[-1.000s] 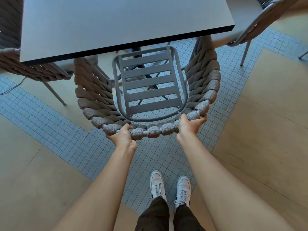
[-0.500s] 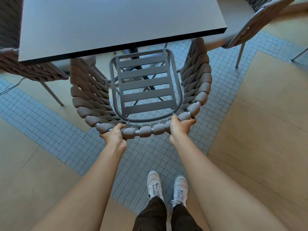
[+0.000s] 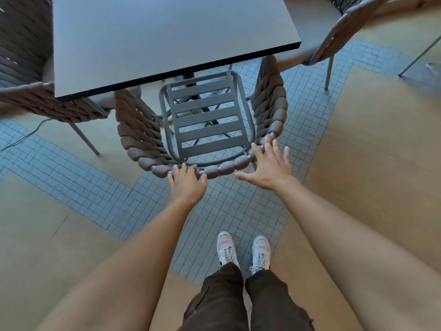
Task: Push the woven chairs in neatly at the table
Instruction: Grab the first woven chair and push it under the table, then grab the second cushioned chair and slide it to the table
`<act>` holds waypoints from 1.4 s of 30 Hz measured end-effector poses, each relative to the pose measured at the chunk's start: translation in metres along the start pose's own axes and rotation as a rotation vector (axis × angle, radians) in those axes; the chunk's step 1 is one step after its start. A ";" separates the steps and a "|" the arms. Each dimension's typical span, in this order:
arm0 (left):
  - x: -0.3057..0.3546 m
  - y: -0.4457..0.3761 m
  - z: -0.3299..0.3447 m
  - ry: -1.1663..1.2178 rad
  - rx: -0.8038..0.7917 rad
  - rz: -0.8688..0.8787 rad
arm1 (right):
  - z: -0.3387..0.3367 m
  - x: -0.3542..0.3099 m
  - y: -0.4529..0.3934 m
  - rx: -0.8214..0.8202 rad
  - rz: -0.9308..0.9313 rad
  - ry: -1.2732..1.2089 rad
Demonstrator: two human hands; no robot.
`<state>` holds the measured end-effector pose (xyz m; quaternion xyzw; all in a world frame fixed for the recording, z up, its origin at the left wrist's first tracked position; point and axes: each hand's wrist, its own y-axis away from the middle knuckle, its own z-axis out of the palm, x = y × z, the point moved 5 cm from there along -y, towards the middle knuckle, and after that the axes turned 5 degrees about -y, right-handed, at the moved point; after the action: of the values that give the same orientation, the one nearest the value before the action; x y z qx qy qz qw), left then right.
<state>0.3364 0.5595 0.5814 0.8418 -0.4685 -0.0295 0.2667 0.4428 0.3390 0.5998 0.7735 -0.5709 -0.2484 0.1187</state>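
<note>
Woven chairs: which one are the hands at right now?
The middle chair, with the bare slatted seat, at the table's near edge. The left hand and right hand are at its back rim.

Below my cam: white sneakers (image 3: pixel 243 252) and dark trousers (image 3: pixel 241 304) on a strip of small blue tiles (image 3: pixel 226 211), tan floor (image 3: pixel 370 151) either side. A thin cable (image 3: pixel 23 137) trails across tiles at far left.

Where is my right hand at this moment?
In the head view, your right hand is spread open at the back right curve of the woven chair, right of your left hand on the rim.
</note>
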 end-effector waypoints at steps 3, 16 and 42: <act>0.017 0.009 -0.013 -0.087 0.034 0.137 | -0.014 0.009 0.014 -0.004 -0.009 0.018; 0.185 0.033 -0.019 -0.146 0.040 0.441 | -0.078 0.135 0.056 0.095 0.085 -0.031; 0.517 0.014 -0.006 -0.117 0.083 0.520 | -0.239 0.413 0.014 0.156 0.153 -0.041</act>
<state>0.6167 0.1405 0.6968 0.7004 -0.6842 0.0108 0.2029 0.6483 -0.0785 0.7070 0.7294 -0.6481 -0.2092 0.0651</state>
